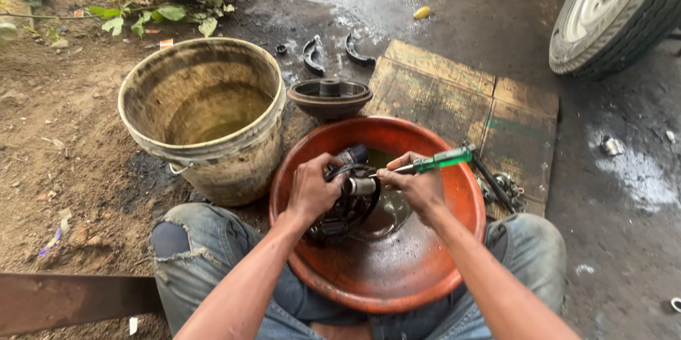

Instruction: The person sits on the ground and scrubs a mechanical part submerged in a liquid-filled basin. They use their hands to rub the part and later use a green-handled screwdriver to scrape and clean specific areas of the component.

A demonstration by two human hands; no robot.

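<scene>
My left hand (311, 187) grips a greasy black round metal part with a short silver shaft (349, 202), held over an orange-red basin (397, 276) that sits between my knees. In my right hand (415, 185) is a green-handled screwdriver (440, 161), its tip at the silver shaft. Dark oily liquid lies in the bottom of the basin.
A dirty plastic bucket (206, 116) with murky liquid stands at the left. Behind the basin sit a brake drum (330, 95), two curved brake shoes (312, 54) and a worn wooden board (461, 106). A tyre (613, 10) stands top right. Tools (500, 184) lie right of the basin.
</scene>
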